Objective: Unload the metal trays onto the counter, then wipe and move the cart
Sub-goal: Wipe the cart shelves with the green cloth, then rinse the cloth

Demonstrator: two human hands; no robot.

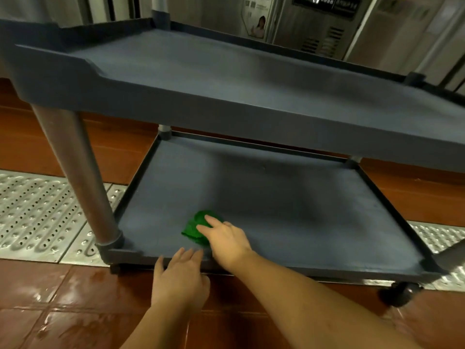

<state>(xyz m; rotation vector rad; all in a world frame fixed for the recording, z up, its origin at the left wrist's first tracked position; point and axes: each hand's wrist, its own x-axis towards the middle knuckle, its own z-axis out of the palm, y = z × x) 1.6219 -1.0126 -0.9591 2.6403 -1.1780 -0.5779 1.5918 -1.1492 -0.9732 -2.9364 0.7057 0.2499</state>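
Right hand (pixel 227 239) lies flat on a green cloth (pixel 195 229), fingers straight and spread, pressing it onto the lower shelf (pixel 289 210) of the cart (pixel 141 96) near the front left corner. Left hand (pixel 180 275) hangs loose with fingers relaxed and holds nothing. Its fingertips are at the shelf's front rim, but whether they touch it I cannot tell. The two hands are close, not joined.

Head view, cart: blue-grey plastic, two shelves, standing on wet red-brown floor tiles (pixel 75 298) and partly over a perforated metal drain grate (pixel 37 215). Upper shelf (pixel 226 79) carries nothing. The lower shelf carries only the cloth and the hand. One caster (pixel 397 294) shows at the front right corner. No metal trays in view, and the counter is out of view too.

Progress, as judged: unloading looks finished, since both shelves are bare of trays, though where the trays went cannot be checked. Wiping is the step in hand, on the lower shelf at its near left corner. Most of that shelf stretches away to the right and back, and no clear wet streak tells which part is done. Whether the upper shelf is wiped cannot be told. Moving the cart is left.
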